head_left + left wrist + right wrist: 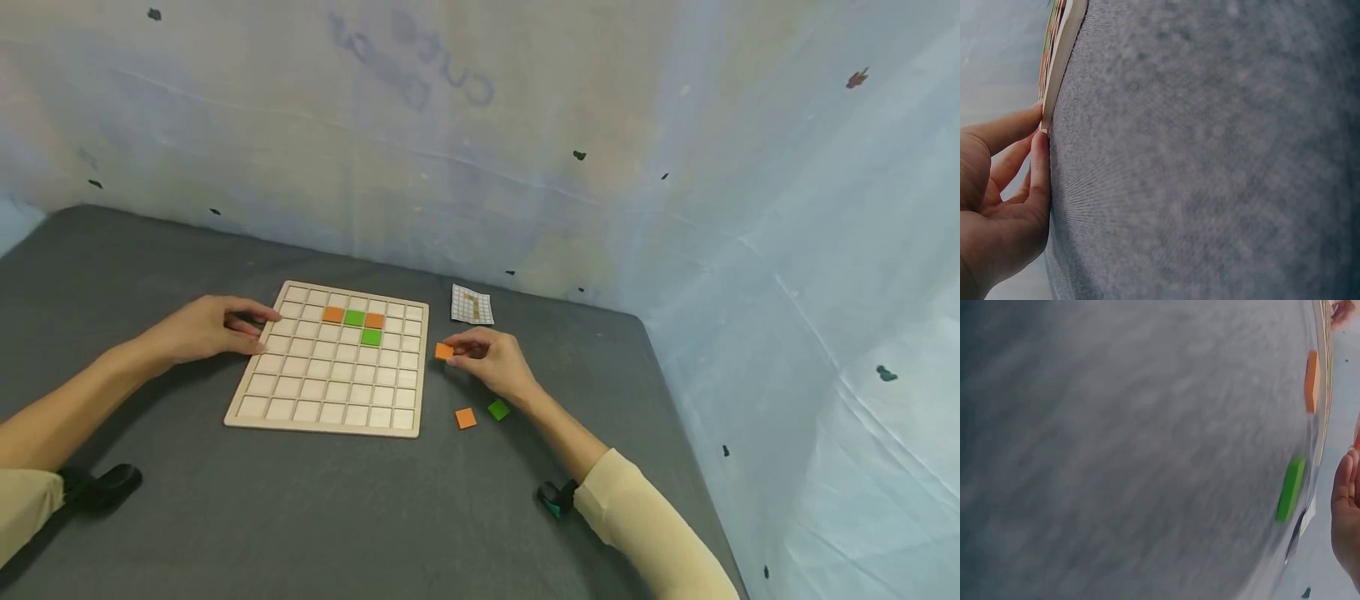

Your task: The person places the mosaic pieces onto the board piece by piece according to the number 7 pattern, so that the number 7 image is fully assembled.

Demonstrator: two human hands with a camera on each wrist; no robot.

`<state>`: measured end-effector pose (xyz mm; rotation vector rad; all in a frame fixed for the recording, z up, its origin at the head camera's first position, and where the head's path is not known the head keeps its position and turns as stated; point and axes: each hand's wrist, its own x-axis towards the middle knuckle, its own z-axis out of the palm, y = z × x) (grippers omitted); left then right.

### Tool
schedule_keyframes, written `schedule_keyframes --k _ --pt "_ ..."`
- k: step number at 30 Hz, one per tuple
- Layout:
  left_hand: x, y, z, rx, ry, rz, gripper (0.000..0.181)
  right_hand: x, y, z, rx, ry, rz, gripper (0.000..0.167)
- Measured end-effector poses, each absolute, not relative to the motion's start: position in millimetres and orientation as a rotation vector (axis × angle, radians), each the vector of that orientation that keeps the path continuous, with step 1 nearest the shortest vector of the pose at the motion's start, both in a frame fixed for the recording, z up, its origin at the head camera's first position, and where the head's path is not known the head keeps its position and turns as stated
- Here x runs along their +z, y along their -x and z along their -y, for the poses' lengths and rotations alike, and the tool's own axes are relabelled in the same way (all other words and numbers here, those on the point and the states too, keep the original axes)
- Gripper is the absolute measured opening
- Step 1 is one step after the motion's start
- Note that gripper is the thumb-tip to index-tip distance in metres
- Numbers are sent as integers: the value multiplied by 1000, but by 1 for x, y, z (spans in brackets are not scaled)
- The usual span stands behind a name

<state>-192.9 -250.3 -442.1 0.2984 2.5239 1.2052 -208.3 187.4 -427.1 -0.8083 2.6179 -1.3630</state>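
A light wooden grid board (322,432) lies on the dark cloth. My left hand (213,329) rests at its left edge, and the fairly straight thumb and index finger touch the rim, which the left wrist view also shows. My right hand (491,360) pinches an orange square tile (444,352) between thumb and fingers, just off the board's right edge. In the board's upper part sit an orange tile (333,314), a green tile (354,317) and another orange tile (373,321) in one row. Below the right one is a second green tile (371,337).
A loose orange tile (466,418) and a loose green tile (498,409) lie on the cloth near my right forearm. Behind my right hand is a small paper card (472,305) with a printed coloured grid. A pale fabric wall (300,125) stands behind the table.
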Motion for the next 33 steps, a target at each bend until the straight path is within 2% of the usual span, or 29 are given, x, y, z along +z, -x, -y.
schedule_keyframes --k 21,33 --pt "-442 194 251 1179 -294 -2552 65 -426 209 -115 -1212 830 -2618 25" --pt "-446 193 243 1197 -312 -2552 62 -438 204 -97 -1100 883 -2672 21"
